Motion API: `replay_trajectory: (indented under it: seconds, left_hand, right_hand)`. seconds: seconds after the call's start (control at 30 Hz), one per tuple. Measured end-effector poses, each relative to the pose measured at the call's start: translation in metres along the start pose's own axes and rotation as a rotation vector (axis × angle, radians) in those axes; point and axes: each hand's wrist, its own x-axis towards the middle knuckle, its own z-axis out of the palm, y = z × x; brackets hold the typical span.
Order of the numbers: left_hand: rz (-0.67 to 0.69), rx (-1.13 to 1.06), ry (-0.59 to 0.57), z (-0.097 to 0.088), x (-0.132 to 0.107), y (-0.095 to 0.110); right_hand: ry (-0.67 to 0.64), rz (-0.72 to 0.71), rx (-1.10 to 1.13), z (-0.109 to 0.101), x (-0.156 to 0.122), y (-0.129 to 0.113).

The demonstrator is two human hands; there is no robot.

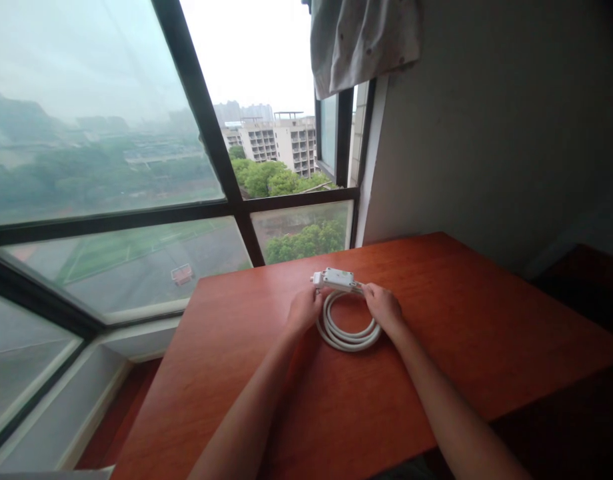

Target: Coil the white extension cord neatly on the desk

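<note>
A white cable (344, 343) lies in a round coil of several loops on the reddish-brown table. At the coil's far side is a white rectangular box (338, 277), with a smaller white connector (317, 279) at its left end. My left hand (305, 309) is closed at the coil's left edge, just below the connector, with its fingertips partly hidden. On the other side, my right hand (382, 306) pinches the cable close to the right end of the box. Both forearms reach in from the near edge.
The wooden table (226, 373) runs up to a large dark-framed window (236, 207) at the far left. A pane stands open beyond a hanging grey curtain (364, 43). A plain wall (466, 133) rises behind the table's right side. Dark shadow covers the lower right.
</note>
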Motion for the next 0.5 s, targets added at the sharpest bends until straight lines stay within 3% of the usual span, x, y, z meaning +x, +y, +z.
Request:
replay_trajectory:
  seconds: [0.23,0.37,0.5]
  left_hand:
    - [0.03,0.029,0.043,0.007,0.005,0.007]
    - [-0.044,0.046,0.063,0.007,0.005,0.009]
    - [-0.042,0.227,0.048,0.001,-0.004,0.015]
  right_hand:
    - [0.121,-0.039,0.056,-0.004,0.008,0.022]
    - [0.138,-0.011,-0.091,-0.006,0.005,0.021]
    - [0.111,-0.028,-0.25,-0.011,0.001,0.01]
